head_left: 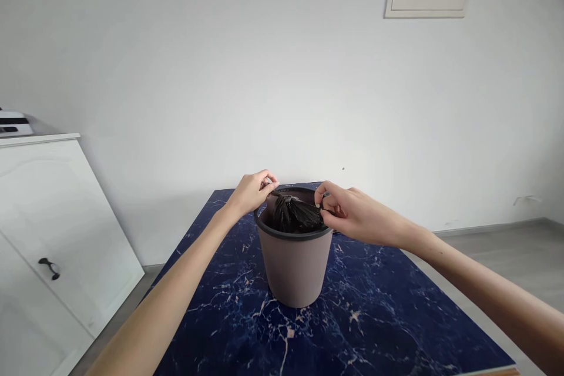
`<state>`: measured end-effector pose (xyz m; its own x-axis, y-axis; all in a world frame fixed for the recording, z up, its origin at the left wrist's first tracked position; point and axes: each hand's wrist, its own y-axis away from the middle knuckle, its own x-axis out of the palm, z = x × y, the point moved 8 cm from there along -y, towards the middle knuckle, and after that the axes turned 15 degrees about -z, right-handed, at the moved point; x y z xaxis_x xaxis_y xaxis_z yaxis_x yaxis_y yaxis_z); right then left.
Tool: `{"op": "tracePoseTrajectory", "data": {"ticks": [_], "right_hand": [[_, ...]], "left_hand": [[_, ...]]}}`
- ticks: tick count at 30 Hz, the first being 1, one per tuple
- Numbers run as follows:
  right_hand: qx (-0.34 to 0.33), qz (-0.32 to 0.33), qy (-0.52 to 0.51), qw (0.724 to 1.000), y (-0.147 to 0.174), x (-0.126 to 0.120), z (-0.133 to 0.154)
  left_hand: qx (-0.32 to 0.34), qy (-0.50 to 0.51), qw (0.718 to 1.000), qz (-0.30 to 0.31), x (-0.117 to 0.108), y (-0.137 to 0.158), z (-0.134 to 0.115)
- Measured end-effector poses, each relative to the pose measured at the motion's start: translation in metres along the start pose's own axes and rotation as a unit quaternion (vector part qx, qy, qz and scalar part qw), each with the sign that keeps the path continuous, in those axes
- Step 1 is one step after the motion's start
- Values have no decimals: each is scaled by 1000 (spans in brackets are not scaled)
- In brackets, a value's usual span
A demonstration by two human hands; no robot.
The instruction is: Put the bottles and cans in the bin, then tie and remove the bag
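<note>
A dark blue marbled bench (374,317) carried 1 grey-brown bin (294,267) with a dark rim. Inside sat a black plastic bag (293,215), gathered at its top, contents hidden. The left hand (252,191) and right hand (352,214) each had fingers pinched shut on a strand of the bag's mouth. The film looked thin, soft and light, likely slippery, best gripped at its bunched neck.

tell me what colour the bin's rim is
Dark grey, nearly black, on the round taupe plastic bin; rim seen in head view.
</note>
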<state>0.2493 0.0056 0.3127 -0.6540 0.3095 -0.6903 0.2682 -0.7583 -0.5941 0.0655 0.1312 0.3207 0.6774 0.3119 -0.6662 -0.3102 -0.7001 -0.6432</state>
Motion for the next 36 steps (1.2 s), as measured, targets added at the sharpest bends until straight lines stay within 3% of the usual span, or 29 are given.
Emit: {"op": "tracePoseTrajectory", "data": {"ticks": [6,12,21,26,36], "right_hand": [[6,-1,0,1000,-1,-4,-1],[8,2,0,1000,-1,-1,0],[3,3,-5,1000,0,2,-1],[2,3,1,1000,-1,2,0],[5,12,1,1000,4,-6,-6]], "left_hand": [[-21,10,997,75,7,5,-2],[41,-6,994,102,16,0,-27],[18,-27,988,151,20,-5,-13],[27,6,983,184,22,2,-21],[29,71,982,175,2,8,-27]]}}
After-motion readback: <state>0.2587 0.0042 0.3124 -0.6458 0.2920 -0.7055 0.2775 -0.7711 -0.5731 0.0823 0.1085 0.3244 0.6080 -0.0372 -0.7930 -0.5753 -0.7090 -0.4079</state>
